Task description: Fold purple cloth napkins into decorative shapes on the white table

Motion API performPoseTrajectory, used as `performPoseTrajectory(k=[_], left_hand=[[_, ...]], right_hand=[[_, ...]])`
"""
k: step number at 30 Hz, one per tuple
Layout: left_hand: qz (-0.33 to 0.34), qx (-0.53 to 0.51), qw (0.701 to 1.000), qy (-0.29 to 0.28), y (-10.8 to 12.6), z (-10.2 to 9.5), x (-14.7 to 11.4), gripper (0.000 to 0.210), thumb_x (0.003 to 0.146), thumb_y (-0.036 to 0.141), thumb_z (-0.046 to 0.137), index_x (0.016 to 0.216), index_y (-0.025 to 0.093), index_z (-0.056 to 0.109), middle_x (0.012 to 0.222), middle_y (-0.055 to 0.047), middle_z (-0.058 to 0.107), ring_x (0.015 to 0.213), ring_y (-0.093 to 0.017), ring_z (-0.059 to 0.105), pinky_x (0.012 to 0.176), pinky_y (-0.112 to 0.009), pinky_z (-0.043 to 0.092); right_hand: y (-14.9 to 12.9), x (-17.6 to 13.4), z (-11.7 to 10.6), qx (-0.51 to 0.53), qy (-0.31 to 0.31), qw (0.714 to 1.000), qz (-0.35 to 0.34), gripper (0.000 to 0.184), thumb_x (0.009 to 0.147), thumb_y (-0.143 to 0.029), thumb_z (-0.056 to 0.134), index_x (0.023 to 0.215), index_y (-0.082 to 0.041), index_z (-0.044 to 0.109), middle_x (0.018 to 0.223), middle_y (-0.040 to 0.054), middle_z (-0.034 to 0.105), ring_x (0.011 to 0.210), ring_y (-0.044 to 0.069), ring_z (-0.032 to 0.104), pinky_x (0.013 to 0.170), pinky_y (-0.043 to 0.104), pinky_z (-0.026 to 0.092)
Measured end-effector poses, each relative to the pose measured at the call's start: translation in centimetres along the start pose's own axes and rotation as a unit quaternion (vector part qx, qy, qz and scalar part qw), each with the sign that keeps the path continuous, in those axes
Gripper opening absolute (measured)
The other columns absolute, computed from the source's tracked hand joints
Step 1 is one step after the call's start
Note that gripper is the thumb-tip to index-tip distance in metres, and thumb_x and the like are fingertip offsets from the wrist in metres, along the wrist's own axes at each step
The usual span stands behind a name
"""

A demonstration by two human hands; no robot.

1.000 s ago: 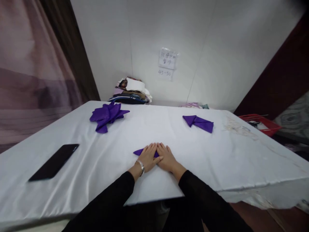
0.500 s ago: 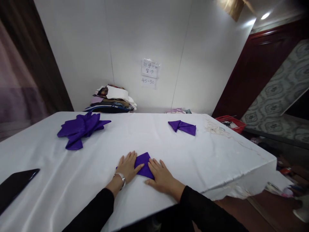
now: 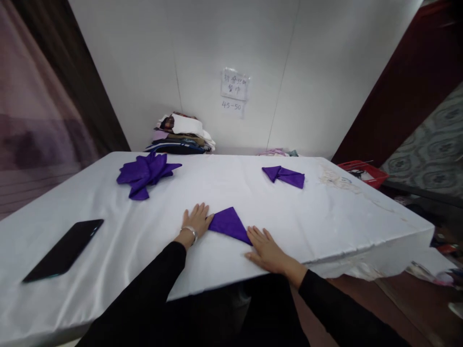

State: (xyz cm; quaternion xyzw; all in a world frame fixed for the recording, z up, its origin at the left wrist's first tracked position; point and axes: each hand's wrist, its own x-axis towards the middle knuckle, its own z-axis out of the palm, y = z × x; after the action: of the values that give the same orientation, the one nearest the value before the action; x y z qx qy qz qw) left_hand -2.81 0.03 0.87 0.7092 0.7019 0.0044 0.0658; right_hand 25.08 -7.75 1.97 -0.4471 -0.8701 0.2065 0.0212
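Purple cloth triangle (image 3: pixel 229 224) flat near front edge of tabletop (image 3: pixel 224 185); left hand (image 3: pixel 197 221) touching one tip, right hand (image 3: pixel 268 251) another.

1. I see a slim, silver-toned bracelet (image 3: pixel 191 232) circling the wrist of the left hand (image 3: pixel 197 221); any engraving is too small for me to read.
2. Just behind the bracelet, toward the body, my view shows the long left sleeve (image 3: pixel 155 274), plain black and fairly close-fitting at the cuff.
3. To the right of the bracelet is the bare right hand (image 3: pixel 267 248).
4. Farther right of the bracelet I find the right sleeve (image 3: pixel 336 294), matching black, ending a little above the wrist.
5. Below and right of the bracelet I make out black lower clothing (image 3: pixel 271 311), its cut lost in shadow.
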Motion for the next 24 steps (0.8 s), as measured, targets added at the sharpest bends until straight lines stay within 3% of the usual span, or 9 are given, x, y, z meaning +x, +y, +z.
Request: performPoseTrajectory(k=[4,9,15,18,24], left_hand=[[0.000,-0.002,1.000,-0.008,0.2,-0.1,-0.2,0.061,0.089,0.049,0.014,0.141,0.019,0.023,0.150,-0.002,0.014,0.138,-0.023,0.009,0.108,-0.055,0.011],[0.000,-0.005,1.000,-0.009,0.2,0.0,-0.1,0.061,0.089,0.049,0.013,0.141,0.020,0.022,0.150,-0.002,0.014,0.138,-0.023,0.009,0.108,-0.055,0.010],[0.000,-0.010,1.000,-0.005,0.2,0.4,0.0,0.061,0.088,0.050,0.013,0.141,0.021,0.023,0.150,-0.002,0.015,0.138,-0.023,0.009,0.108,-0.055,0.009],[0.001,-0.014,1.000,-0.004,0.3,0.6,0.0,0.061,0.088,0.050,0.014,0.141,0.021,0.023,0.150,-0.001,0.015,0.138,-0.022,0.008,0.108,-0.055,0.009],[-0.036,-0.032,0.999,-0.008,-1.0,-0.2,0.4,0.056,0.089,0.043,0.017,0.141,0.022,0.023,0.151,-0.001,0.013,0.138,-0.022,0.007,0.108,-0.055,0.007]], right_hand=[[-0.5,0.6,-1.7,0.062,0.007,0.998,0.023,0.071,0.088,-0.061,0.021,0.144,-0.018,0.012,0.150,0.0073,0.007,0.138,0.021,0.003,0.109,0.044,0.005],[-3.4,5.5,-3.6,0.040,0.062,0.997,-0.030,0.074,0.087,-0.062,0.024,0.143,-0.016,0.019,0.150,0.0095,0.012,0.138,0.023,0.004,0.109,0.044,0.004],[-3.9,11.4,-0.5,-0.023,0.062,0.998,-0.007,0.078,0.085,-0.062,0.027,0.142,-0.010,0.020,0.149,0.0138,0.014,0.137,0.027,0.007,0.107,0.047,0.005],[-3.1,11.8,0.7,-0.039,0.068,0.997,-0.017,0.078,0.085,-0.064,0.024,0.143,-0.013,0.018,0.150,0.0117,0.013,0.137,0.026,0.005,0.107,0.047,0.004],[-2.7,11.6,0.8,-0.056,0.068,0.996,-0.015,0.079,0.085,-0.065,0.020,0.144,-0.013,0.015,0.150,0.0095,0.012,0.138,0.024,0.005,0.108,0.046,0.004]])
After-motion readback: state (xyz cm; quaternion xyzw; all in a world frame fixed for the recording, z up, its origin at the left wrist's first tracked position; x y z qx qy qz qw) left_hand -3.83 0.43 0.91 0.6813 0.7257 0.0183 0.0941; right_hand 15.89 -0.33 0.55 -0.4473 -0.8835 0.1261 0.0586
